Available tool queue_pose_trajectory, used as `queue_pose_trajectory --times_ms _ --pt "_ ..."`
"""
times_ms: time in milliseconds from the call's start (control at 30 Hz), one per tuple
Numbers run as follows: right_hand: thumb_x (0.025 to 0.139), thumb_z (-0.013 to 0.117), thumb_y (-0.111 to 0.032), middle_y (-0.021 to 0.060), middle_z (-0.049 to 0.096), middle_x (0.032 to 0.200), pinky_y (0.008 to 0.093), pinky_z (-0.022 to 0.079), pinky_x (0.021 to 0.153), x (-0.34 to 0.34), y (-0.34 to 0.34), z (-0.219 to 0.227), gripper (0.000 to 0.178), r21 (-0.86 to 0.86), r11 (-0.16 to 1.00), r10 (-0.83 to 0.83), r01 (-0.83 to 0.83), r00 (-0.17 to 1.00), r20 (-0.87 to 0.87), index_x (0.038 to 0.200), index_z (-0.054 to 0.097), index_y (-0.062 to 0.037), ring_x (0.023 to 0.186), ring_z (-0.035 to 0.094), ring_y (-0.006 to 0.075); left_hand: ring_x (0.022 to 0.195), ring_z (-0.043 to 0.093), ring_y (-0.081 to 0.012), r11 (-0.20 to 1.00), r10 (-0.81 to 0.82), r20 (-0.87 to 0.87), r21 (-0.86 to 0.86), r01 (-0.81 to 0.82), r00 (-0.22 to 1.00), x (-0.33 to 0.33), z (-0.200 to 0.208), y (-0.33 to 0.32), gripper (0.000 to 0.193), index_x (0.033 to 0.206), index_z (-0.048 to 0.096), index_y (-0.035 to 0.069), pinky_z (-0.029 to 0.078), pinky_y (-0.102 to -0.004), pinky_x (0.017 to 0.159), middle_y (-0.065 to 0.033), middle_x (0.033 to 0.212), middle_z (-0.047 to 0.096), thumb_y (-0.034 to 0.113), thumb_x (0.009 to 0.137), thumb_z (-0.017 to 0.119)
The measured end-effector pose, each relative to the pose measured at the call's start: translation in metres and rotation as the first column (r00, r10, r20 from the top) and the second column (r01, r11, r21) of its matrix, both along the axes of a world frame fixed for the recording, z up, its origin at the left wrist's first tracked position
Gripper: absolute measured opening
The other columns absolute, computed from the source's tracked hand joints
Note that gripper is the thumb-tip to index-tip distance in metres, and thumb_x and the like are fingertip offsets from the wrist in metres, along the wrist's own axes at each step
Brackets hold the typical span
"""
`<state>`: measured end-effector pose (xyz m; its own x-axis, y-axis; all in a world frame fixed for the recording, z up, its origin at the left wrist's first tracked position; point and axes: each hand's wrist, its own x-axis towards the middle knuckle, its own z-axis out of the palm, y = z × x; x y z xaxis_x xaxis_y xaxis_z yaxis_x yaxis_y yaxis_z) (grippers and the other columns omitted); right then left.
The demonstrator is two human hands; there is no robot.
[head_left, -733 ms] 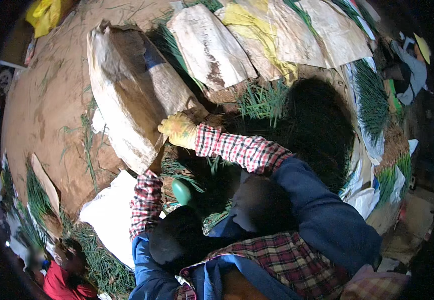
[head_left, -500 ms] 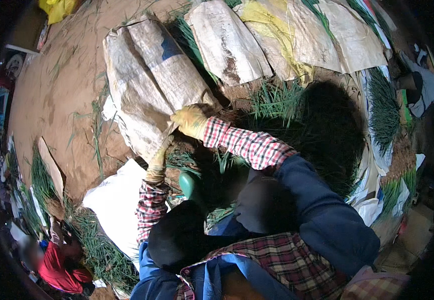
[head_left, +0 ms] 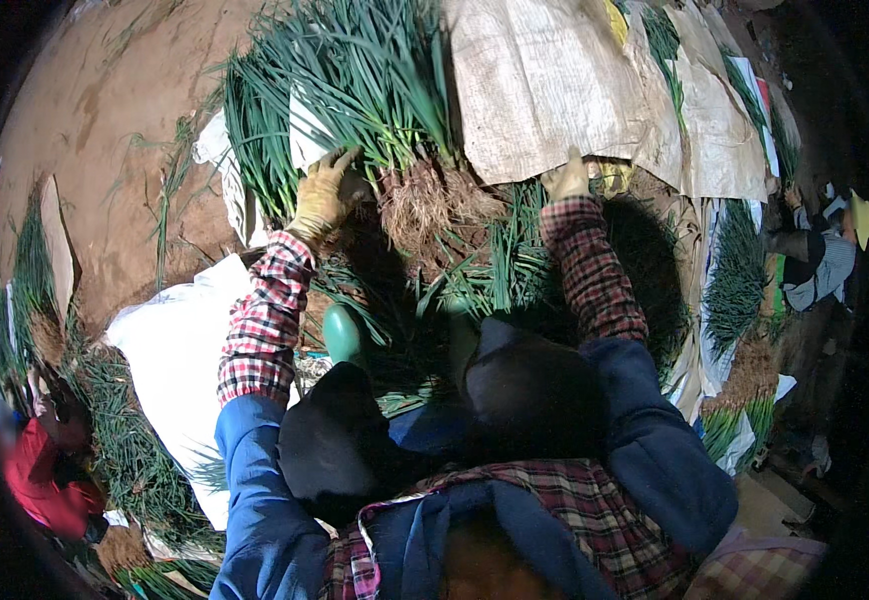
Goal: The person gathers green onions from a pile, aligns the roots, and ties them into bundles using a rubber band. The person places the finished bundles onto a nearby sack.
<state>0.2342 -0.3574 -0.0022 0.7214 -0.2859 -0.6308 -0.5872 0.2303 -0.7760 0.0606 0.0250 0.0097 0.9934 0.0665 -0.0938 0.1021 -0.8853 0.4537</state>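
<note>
A large bundle of scallions [head_left: 355, 75] lies uncovered before me, its long green leaves pointing away and its brown roots [head_left: 430, 205] toward me. My left hand [head_left: 321, 198], in a yellowish work glove, is beside the root end, fingers extended and apart, holding nothing visible. A whitish woven sack [head_left: 550, 85] lies flat to the right of the bundle. At the sack's near edge, my gloved right hand [head_left: 567, 180] pinches its border; part of that grip is hard to see.
Loose scallions [head_left: 510, 250] lie below the bundle, around a green boot [head_left: 343, 333]. A white sheet [head_left: 180, 345] is at my left, near a heap of greens [head_left: 140, 450]. More sacks [head_left: 720, 120] and bundles line the right. A person in red [head_left: 50, 475] is far left.
Both hands were together on the sack at the left. The sack has been moved right, uncovering the scallions. My left hand has let go, and my right hand has moved right.
</note>
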Motion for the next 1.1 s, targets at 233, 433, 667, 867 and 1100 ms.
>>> queue_pose_trajectory --times_ms 233,433,667,867,1100 --pt "0.088 0.056 -0.016 0.0086 0.064 0.085 0.0298 0.05 0.068 -0.088 0.069 -0.002 0.015 -0.691 0.672 0.672 -0.266 0.612 0.418 0.096 0.057 -0.0028 0.072 0.06 0.0189 0.114 0.045 -0.0332 0.989 -0.014 0.051 0.15 0.006 0.999 -0.015 -0.001 0.018 0.089 0.14 0.026 0.029 0.044 -0.0379 0.091 -0.0127 0.131 0.041 0.002 0.066 0.067" --pt "0.083 0.061 -0.038 0.0066 0.06 0.08 0.0323 0.046 0.055 -0.087 0.159 0.051 0.033 -0.895 -0.036 0.947 -0.445 0.271 -0.174 0.09 0.058 -0.0059 0.059 0.053 0.0145 0.103 0.054 -0.0284 0.965 0.256 0.358 -0.145 -0.217 0.898 -0.018 0.04 -0.016 0.054 0.122 0.053 0.018 0.045 -0.0343 0.089 -0.0118 0.113 0.056 0.004 0.071 0.067" --pt "0.077 0.064 -0.034 0.0116 0.061 0.073 0.0412 0.048 0.062 -0.088 0.187 0.023 0.029 -0.921 -0.084 0.969 -0.381 0.182 -0.164 0.087 0.06 -0.0072 0.068 0.061 0.0293 0.084 0.062 -0.0175 0.675 0.307 -0.211 -0.639 -0.369 0.928 0.01 0.034 -0.039 0.028 0.104 0.063 0.01 0.05 -0.0279 0.075 -0.01 0.097 0.066 0.026 0.082 0.066" --pt "0.08 0.061 -0.032 0.0114 0.064 0.073 0.041 0.049 0.061 -0.095 0.198 0.037 0.028 -0.849 -0.03 0.928 -0.527 0.301 -0.22 0.09 0.059 -0.0061 0.069 0.062 0.0305 0.073 0.06 -0.0164 0.361 0.33 -0.347 -0.813 -0.457 0.878 0.041 -0.075 -0.031 0.05 0.105 0.059 -0.003 0.048 -0.0286 0.067 -0.0109 0.082 0.065 0.038 0.077 0.071" --pt "0.083 0.058 -0.035 0.0113 0.062 0.068 0.0384 0.047 0.057 -0.109 0.193 0.038 0.03 -0.882 -0.105 0.98 -0.459 0.104 -0.17 0.093 0.058 -0.0071 0.06 0.061 0.0278 0.083 0.06 -0.0208 0.199 0.309 -0.401 -0.859 -0.471 0.862 0.024 -0.059 -0.041 0.049 0.108 0.058 -0.003 0.048 -0.029 0.075 -0.0175 0.095 0.064 0.034 0.079 0.069"
